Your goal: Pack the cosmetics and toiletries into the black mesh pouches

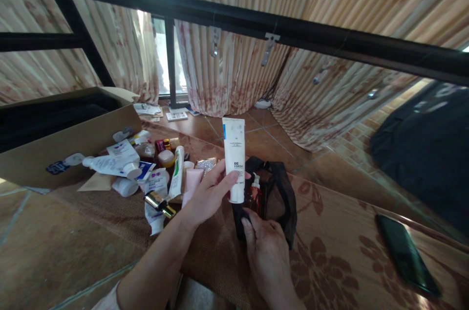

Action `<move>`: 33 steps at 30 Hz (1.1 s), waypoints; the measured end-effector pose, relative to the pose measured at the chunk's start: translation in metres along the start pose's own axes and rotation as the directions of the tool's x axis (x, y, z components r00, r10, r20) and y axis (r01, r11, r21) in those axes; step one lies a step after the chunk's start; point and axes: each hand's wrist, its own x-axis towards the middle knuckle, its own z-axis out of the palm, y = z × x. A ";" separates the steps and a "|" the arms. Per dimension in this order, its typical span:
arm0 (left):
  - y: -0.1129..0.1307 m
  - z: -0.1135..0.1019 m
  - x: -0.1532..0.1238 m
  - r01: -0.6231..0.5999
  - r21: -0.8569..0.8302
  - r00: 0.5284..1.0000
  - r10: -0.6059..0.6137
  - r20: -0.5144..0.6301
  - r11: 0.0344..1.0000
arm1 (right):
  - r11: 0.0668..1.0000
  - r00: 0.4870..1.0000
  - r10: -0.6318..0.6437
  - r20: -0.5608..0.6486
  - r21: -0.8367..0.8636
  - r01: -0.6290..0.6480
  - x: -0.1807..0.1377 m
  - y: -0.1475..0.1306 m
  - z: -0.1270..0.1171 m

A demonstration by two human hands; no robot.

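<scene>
A white tube point(234, 158) is held upright just above the black mesh pouch point(282, 197), clamped in the left hand point(208, 195). The pouch's near rim is gripped by the right hand point(266, 251). The step is judged as the tube being presented at the pouch mouth; lowering it calls for clearance from the pump bottle point(254, 192) inside.

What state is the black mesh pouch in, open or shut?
Open: the black mesh pouch gapes at the top, a small pump bottle shows inside; the right hand holds its near edge.

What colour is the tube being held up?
The tube is white with dark lettering, clearest in the head view.
</scene>
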 end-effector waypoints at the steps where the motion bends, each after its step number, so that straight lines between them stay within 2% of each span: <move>1: 0.000 0.000 0.000 0.017 -0.028 1.000 -0.017 0.026 0.999 | 1.000 1.000 0.009 0.010 0.002 -0.009 0.000 0.000 0.000; 6: 0.001 0.000 -0.002 0.075 -0.162 0.992 -0.057 0.109 0.984 | 1.000 0.999 0.011 0.039 0.012 -0.011 0.000 0.001 0.000; 12: 0.004 0.000 -0.004 0.082 -0.196 0.989 -0.056 0.137 0.977 | 1.000 1.000 -0.003 0.020 0.022 0.003 0.000 0.000 -0.001; 17: 0.005 0.000 -0.003 0.105 -0.190 0.987 -0.079 0.137 0.976 | 0.999 0.999 -0.006 0.043 0.054 0.004 0.001 0.000 -0.002; 26: 0.005 0.000 -0.004 0.124 -0.183 0.986 -0.100 0.133 0.975 | 1.000 0.999 -0.019 0.030 0.005 0.019 0.001 0.002 0.000; 33: 0.007 0.002 -0.002 0.129 -0.224 0.990 -0.113 0.085 0.966 | 1.000 0.999 -0.006 0.040 -0.011 0.006 0.001 0.001 -0.001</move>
